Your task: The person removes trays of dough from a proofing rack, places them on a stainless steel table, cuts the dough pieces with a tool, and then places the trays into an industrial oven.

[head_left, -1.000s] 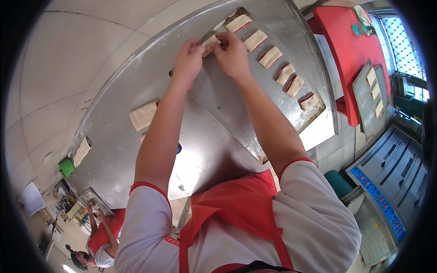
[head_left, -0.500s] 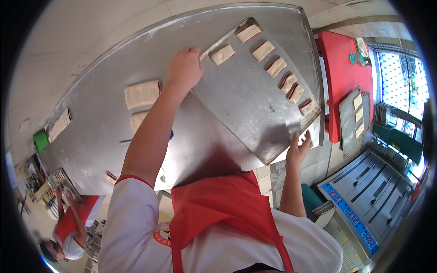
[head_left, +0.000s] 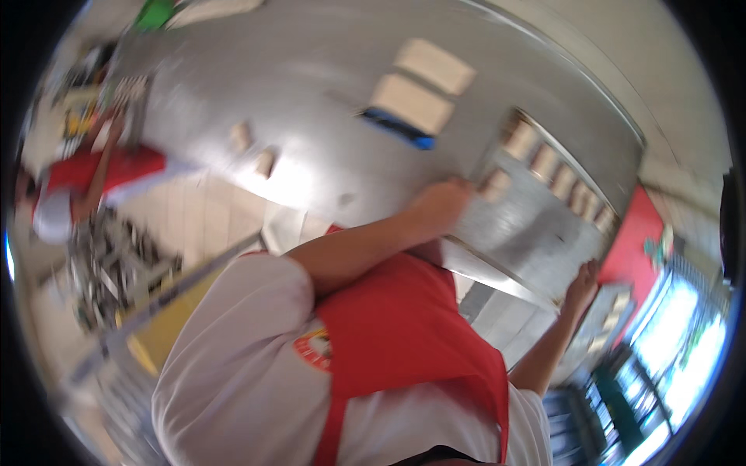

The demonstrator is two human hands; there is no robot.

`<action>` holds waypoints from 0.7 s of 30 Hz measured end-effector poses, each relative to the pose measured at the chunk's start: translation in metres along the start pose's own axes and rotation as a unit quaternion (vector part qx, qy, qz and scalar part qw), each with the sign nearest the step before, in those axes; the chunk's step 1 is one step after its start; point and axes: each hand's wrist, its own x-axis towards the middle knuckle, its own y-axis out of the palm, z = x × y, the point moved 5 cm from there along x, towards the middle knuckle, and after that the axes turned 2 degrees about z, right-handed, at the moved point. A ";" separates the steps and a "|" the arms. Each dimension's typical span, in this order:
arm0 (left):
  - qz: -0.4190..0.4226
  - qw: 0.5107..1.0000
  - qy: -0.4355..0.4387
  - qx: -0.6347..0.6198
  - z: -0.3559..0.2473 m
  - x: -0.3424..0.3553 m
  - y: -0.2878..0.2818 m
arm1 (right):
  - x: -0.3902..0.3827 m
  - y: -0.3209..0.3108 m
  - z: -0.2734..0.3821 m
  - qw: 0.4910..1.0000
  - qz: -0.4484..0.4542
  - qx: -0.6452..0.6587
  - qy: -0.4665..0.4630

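Observation:
Motion blurs the view. My left hand (head_left: 444,203) is closed on the near-left edge of a metal baking tray (head_left: 517,241), and my right hand (head_left: 581,286) grips its right edge. A row of pale dough pieces with reddish edges (head_left: 544,163) lies along the tray's far side, and one piece (head_left: 494,185) sits apart near my left hand. On the steel table (head_left: 194,78), left of the tray, are two larger dough slabs (head_left: 435,66) beside a blue-handled tool (head_left: 396,126). Two small pieces (head_left: 264,161) lie farther left.
A co-worker in a red apron (head_left: 101,167) works at the table's left end, near a green object (head_left: 155,12). A red table (head_left: 629,245) with another tray of pale pieces (head_left: 602,318) stands at right, beside a bright window. A yellow surface (head_left: 159,342) is at lower left.
My hands have left the pastry they held a second ago and moved to the tray's edges, the right one most recently. The view has swung, showing more of the room at left.

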 end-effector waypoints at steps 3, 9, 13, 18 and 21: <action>-0.044 0.996 0.033 -0.077 0.002 -0.065 -0.033 | -0.040 0.053 0.136 0.986 0.087 0.091 -0.106; -0.335 0.893 -0.200 -0.223 0.180 -0.234 -0.154 | -0.209 0.253 0.359 0.840 0.458 0.158 -0.243; -0.465 0.805 -0.348 -0.121 0.318 -0.275 -0.205 | -0.296 0.368 0.457 0.810 0.494 0.081 -0.305; -0.413 0.799 -0.429 -0.085 0.361 -0.247 -0.220 | -0.348 0.433 0.511 0.839 0.258 -0.059 -0.476; -0.438 0.811 -0.375 -0.095 0.364 -0.249 -0.210 | -0.368 0.443 0.520 0.836 0.288 -0.054 -0.464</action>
